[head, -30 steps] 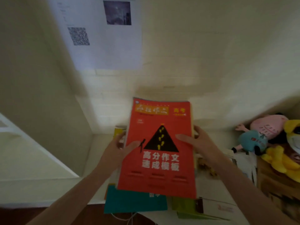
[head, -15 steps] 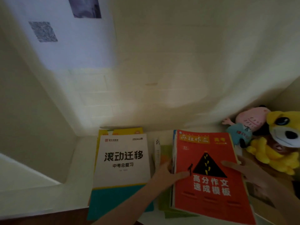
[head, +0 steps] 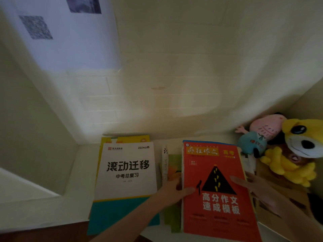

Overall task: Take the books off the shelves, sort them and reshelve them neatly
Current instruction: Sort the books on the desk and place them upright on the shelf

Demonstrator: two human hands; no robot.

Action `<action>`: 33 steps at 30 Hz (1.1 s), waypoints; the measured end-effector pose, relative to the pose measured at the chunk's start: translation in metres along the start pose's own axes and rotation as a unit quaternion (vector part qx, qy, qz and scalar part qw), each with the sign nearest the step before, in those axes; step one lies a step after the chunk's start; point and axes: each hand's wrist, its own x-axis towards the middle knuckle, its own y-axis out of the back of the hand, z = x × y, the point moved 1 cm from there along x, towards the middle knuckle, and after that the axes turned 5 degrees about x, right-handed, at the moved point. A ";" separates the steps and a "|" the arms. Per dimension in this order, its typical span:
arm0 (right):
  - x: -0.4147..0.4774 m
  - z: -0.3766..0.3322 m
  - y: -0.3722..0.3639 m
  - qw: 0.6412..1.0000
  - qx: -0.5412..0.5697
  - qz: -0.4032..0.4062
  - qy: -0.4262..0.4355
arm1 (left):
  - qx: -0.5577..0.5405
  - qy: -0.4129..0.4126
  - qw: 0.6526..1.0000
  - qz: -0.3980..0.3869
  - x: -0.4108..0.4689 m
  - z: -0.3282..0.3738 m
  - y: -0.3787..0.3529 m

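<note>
On shelf [head: 83,172]: red book [head: 216,203], white book [head: 127,168]

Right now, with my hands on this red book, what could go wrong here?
1. The red book lies on uneven green books that stick out at its left. Once the left hand lets go, that pile may slide or tilt.
2. The teal book under the white book juts past the front edge of the shelf. A nudge from a forearm could tip that pile off.
</note>
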 end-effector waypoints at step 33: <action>0.094 -0.035 -0.307 0.968 -0.209 -0.053 0.132 | 0.003 0.113 0.913 0.393 -0.067 -0.158 0.192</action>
